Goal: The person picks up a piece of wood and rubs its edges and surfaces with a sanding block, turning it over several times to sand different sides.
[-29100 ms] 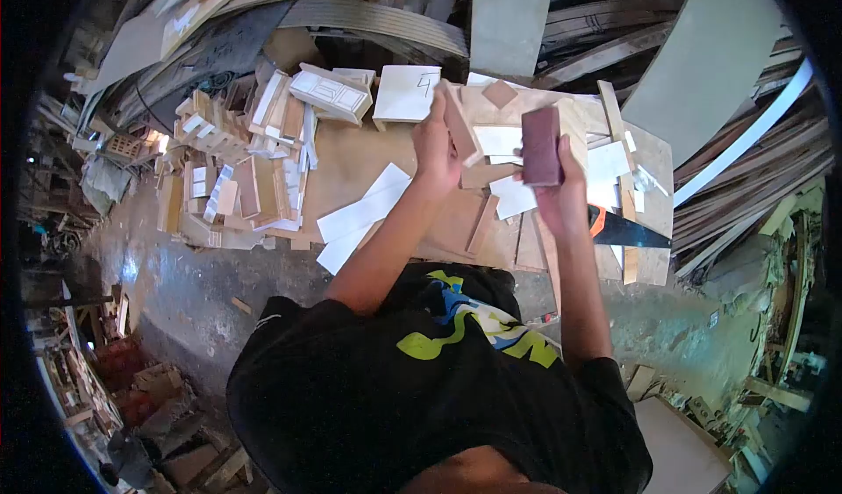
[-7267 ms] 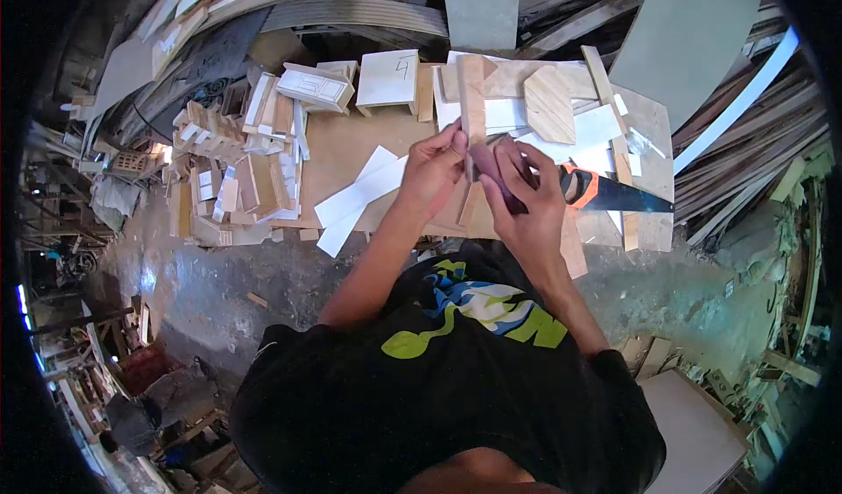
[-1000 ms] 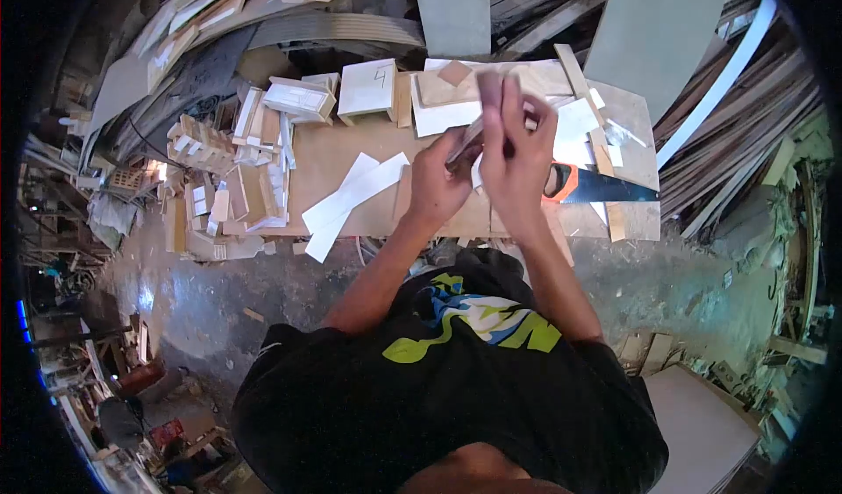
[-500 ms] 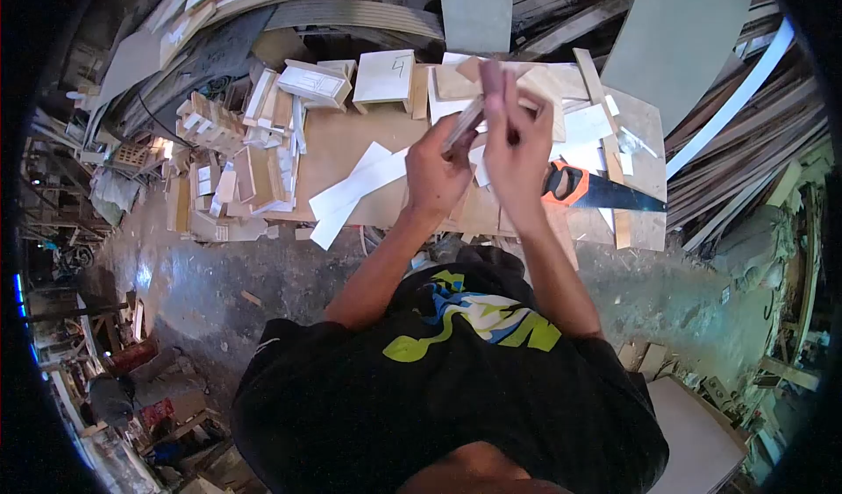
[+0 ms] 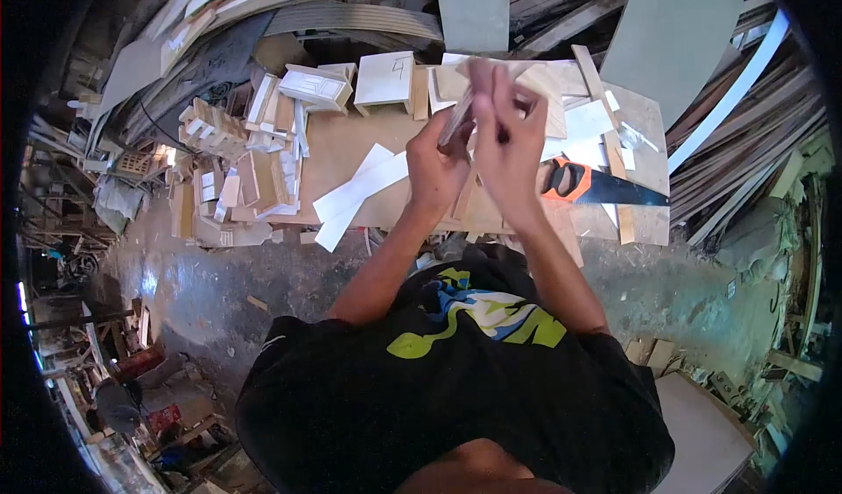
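Note:
Above the workbench, my left hand is closed around a thin, narrow piece of wood that tilts up and to the right. My right hand is up against the wood's upper end, its fingers pressed together and blurred. Whatever lies between those fingers is hidden. Beside my right wrist lies a handsaw with an orange and black handle, its dark blade pointing right. Two crossed white strips rest on the bench left of my left hand.
Several small wooden box-like pieces crowd the bench's left side, one marked block among them. Flat boards and a long batten lie on the right. Large panels and stacked timber stand behind.
Both hands stay together on the wood, with the right hand shifting slightly left and its fingers changing position in a blur. The camera view has moved slightly.

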The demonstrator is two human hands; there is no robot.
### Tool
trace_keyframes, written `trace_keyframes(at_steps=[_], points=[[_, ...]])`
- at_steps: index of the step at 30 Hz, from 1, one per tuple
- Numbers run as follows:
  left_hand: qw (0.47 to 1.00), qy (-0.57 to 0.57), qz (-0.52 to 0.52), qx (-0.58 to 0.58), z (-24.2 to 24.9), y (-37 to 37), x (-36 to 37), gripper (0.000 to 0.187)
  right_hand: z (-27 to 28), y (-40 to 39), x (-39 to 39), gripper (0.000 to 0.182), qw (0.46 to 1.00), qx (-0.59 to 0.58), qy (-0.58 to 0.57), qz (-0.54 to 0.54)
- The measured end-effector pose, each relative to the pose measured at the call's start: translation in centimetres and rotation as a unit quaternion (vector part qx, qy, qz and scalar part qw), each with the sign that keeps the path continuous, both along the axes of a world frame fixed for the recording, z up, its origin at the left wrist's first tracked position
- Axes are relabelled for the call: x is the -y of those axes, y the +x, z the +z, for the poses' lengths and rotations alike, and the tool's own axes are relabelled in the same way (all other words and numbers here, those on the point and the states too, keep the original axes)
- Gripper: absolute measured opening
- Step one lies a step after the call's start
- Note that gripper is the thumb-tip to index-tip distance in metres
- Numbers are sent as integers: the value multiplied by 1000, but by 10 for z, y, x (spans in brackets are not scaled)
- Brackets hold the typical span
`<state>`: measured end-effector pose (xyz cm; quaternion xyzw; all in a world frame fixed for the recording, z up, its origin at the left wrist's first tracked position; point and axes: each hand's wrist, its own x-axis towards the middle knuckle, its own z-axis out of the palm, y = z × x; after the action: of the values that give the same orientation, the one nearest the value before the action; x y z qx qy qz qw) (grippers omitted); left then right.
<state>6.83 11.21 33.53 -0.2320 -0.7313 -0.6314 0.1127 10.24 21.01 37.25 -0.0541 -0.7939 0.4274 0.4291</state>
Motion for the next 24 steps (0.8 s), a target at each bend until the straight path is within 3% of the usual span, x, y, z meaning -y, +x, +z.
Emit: trace_keyframes(at_steps=[3, 6, 7, 10, 14, 18, 19, 24], points=[[995, 47, -27, 89, 3, 7, -3, 20, 4, -17, -14, 39, 995, -1, -99, 5], [991, 65, -48, 103, 8, -1, -3, 19, -4, 7, -1, 39, 996, -43, 74, 2], [990, 76, -58, 103, 2, -4, -4, 19, -4, 5, -3, 39, 998, -40, 54, 0], [986, 83, -79, 122, 6, 5, -5, 18, 19, -8, -18, 41, 984, 25, -167, 49], [994, 51, -65, 77, 10, -9, -1, 19, 4, 10, -3, 38, 998, -23, 55, 11], [999, -45, -5, 9, 16, 4, -2, 23, 27, -7, -22, 42, 998, 27, 48, 0], [999, -53, 1, 6, 17, 1, -1, 25, 22, -6, -20, 40, 994, -2, 111, -22], [980, -165, 38, -105, 15, -4, 0, 32, 22, 2, -22, 36, 980, 30, 192, -31]])
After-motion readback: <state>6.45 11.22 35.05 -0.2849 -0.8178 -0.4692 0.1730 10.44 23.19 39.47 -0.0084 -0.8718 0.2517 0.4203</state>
